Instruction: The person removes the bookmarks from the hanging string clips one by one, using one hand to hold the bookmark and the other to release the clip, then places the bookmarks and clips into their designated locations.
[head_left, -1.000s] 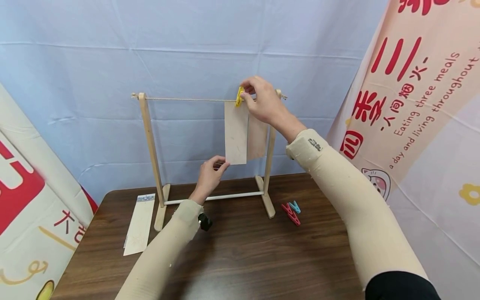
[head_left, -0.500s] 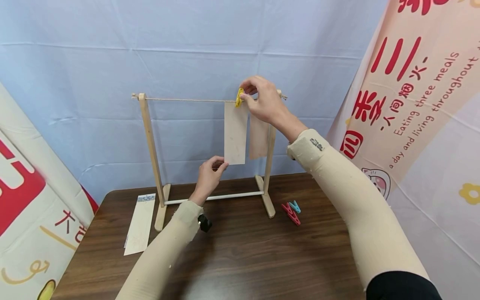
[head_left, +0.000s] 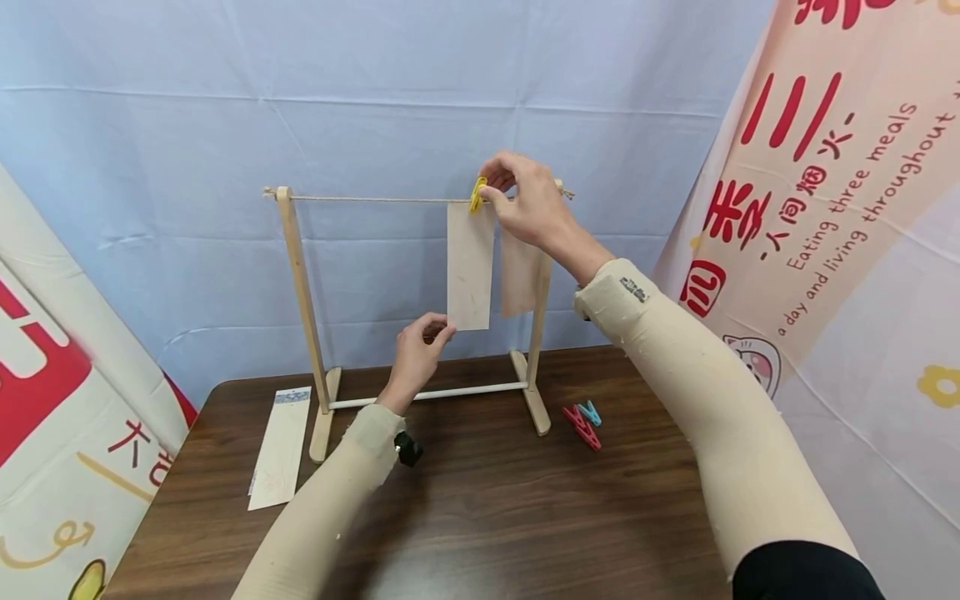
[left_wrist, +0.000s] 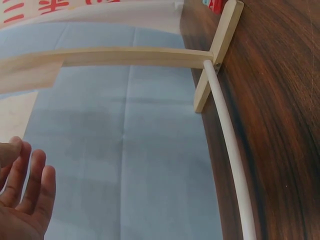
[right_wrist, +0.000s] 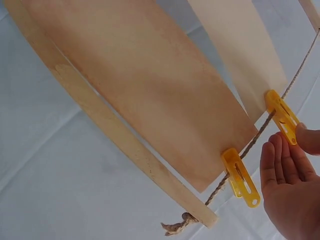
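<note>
My right hand [head_left: 528, 202] pinches a yellow clothespin [head_left: 477, 194] at the cord [head_left: 375, 199] of a small wooden rack [head_left: 303, 292]. That pin bites the cord and the top of a pale paper strip [head_left: 469, 267], which hangs straight down. Low on the strip, my left hand [head_left: 416, 354] pinches its bottom left corner between thumb and forefinger, other fingers loose. A second strip [right_wrist: 140, 85] hangs to the right, close to the rack's post. In the right wrist view another yellow clothespin [right_wrist: 240, 177] clips it to the cord; in the head view the right hand covers that clip.
On the dark wooden table [head_left: 480, 517], left of the rack, lie paper strips [head_left: 281, 450], the top one with a blue patterned end. Right of the rack lie a red clothespin [head_left: 582, 427] and a light blue clothespin [head_left: 590, 413]. A white crossbar [head_left: 457, 392] joins the rack's feet.
The held strip has shifted very slightly left, and a gap now shows between it and the second strip. Both hands keep their pinches almost in place.
</note>
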